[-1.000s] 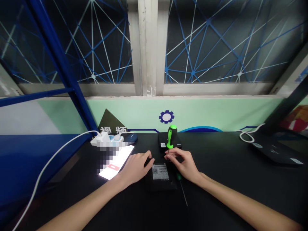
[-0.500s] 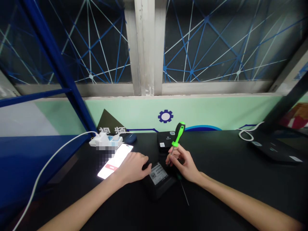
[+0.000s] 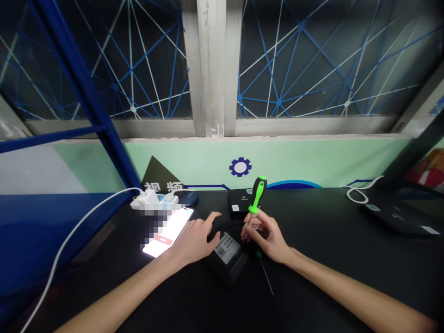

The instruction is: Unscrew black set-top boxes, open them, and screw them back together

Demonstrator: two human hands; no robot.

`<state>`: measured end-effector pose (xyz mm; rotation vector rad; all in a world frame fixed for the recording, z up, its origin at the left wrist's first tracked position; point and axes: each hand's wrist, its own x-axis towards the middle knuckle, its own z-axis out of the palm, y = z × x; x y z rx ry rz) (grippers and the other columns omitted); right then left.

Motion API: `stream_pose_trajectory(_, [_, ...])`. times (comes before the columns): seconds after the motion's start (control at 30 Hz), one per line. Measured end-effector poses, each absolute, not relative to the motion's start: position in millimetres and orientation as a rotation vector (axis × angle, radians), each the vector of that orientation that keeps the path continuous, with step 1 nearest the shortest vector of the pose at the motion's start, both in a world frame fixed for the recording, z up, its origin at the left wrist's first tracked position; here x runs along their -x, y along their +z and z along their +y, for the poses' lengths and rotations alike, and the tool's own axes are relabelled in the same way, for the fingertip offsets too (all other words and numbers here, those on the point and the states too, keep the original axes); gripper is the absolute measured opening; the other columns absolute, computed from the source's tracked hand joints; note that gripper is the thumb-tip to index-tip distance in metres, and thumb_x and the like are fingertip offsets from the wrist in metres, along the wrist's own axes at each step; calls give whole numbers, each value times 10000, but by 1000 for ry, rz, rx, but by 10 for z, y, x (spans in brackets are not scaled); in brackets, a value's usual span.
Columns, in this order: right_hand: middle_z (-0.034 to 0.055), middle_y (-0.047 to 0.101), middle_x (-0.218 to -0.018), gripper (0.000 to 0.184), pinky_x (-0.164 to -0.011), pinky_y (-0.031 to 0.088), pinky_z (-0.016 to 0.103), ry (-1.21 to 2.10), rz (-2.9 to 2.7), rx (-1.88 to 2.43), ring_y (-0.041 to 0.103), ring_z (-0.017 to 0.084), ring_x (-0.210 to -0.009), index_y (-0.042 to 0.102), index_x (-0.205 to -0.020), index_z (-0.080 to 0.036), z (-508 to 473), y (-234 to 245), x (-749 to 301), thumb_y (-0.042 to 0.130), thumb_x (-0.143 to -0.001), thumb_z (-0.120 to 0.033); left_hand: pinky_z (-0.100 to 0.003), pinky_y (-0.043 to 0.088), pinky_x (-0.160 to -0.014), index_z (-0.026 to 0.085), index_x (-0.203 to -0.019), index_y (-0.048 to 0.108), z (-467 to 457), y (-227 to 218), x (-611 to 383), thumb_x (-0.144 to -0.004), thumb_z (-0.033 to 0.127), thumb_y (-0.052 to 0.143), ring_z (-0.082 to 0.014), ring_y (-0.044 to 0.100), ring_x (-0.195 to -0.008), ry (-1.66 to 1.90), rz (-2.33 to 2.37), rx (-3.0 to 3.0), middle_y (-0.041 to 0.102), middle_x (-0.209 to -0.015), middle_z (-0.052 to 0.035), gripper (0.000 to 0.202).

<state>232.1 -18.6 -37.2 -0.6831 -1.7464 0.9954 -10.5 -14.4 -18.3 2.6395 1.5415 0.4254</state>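
Observation:
A screwdriver [image 3: 257,194] with a green and black handle stands nearly upright in my right hand [image 3: 268,235], whose fingers pinch its shaft. Its tip is down by the right edge of a black box-shaped device [image 3: 231,266] with a white printed label; whether it touches a screw is too dark to tell. My left hand [image 3: 197,238] rests at the device's left side, thumb at the label's edge and index finger stretched away from it, holding nothing. Beneath my right hand lies a second screwdriver [image 3: 266,274], its thin shaft pointing toward me and its dark green handle partly hidden.
A lit phone [image 3: 168,233] lies left of my left hand. Behind it are a white power strip [image 3: 154,200] with a cable and a dark blue rounded object [image 3: 190,198]. A black box [image 3: 238,203] stands at the back; a flat black device [image 3: 398,219] lies right.
My left index finger has lifted and stretched out, opening away from the thumb. The screwdriver stays in my right hand, almost unmoved. The view has shifted slightly.

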Motion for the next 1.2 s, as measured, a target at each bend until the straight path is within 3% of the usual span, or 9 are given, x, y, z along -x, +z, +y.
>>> stream_pose_trajectory(0.1, [34,674,-775,164,-602,542,289,981,-1749,692,641,159,-657,519,-1040,-213,-186,-375,-2318,560,-978,-359,-291,362,-576,293,-1399,447,-147,-201,114,-924,340,446,-218,602,-636,388,1566,-2678,598,-670,3,477])
stream_pose_trajectory(0.23, [49,681,-812,176,-618,550,297,955,-1750,700,663,173,-703,542,-1053,-210,-178,-368,-2304,559,-978,-368,-287,359,-570,307,-1299,555,-160,-186,109,-925,308,430,-215,605,-617,342,1572,-2672,614,-674,-14,394])
stream_pose_trajectory(0.6, [57,689,-837,136,-658,546,290,847,-1799,703,644,156,-694,582,-1062,-187,-170,-347,-2299,551,-988,-296,-277,316,-529,253,-1087,560,-120,-204,115,-950,380,425,-215,591,-619,387,1617,-2619,603,-678,-9,230])
stream_pose_trajectory(1.2, [32,653,-802,78,-675,514,278,672,-1892,722,623,148,-685,618,-1016,-188,-168,-339,-2291,599,-948,-224,-288,355,-561,246,-1122,554,-116,-215,100,-1003,419,352,-239,641,-662,333,1598,-2599,652,-722,-30,291])
